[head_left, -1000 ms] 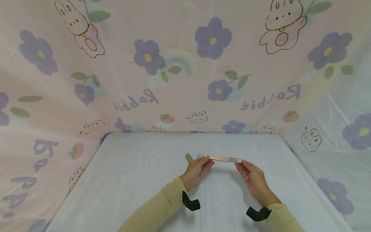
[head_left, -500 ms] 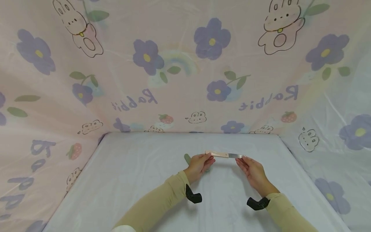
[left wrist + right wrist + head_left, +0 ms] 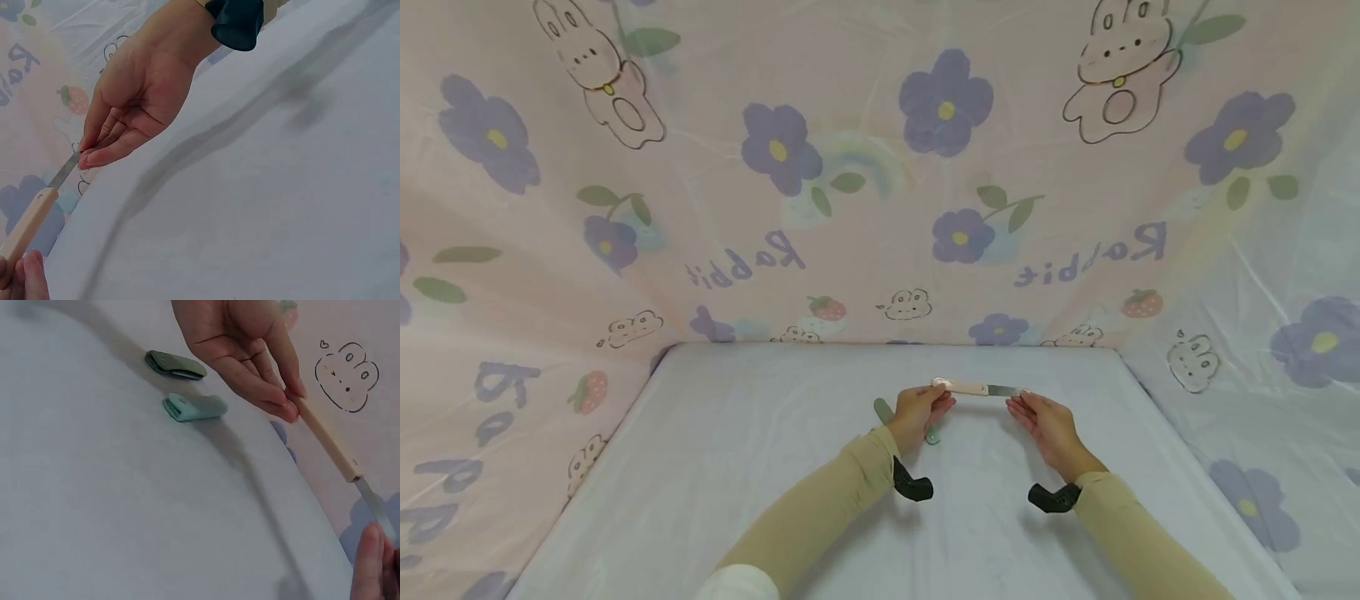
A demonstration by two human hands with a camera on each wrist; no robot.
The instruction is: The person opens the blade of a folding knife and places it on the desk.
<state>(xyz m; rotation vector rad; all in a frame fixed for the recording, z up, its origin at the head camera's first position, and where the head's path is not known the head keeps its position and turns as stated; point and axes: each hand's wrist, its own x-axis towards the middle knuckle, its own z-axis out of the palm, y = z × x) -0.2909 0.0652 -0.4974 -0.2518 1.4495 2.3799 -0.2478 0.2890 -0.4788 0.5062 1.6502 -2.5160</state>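
Observation:
A folding knife [image 3: 964, 387] with a pale pink handle is held level between both hands, its short metal blade out toward the right. My left hand [image 3: 916, 415] pinches the rear end of the handle between thumb and fingers. The tip of the blade [image 3: 64, 170] is pinched by my right hand [image 3: 1049, 427], whose fingertips cover the very end. Below the left hand lie two folded knives, one dark green [image 3: 177, 365] and one mint green [image 3: 195, 407], side by side on the white surface. In the head view the left hand partly hides them.
A white-covered table [image 3: 760, 433] extends under both arms. Pink cloth walls [image 3: 865, 225] printed with flowers and rabbits rise at the back and both sides. A black wrist mount [image 3: 913, 483] sits on the left wrist, another black mount [image 3: 1052, 498] on the right.
Both hands have moved farther from the body, carrying the pink knife toward the back wall. Their pinch on handle and blade tip stays the same. More of the mint knife shows again.

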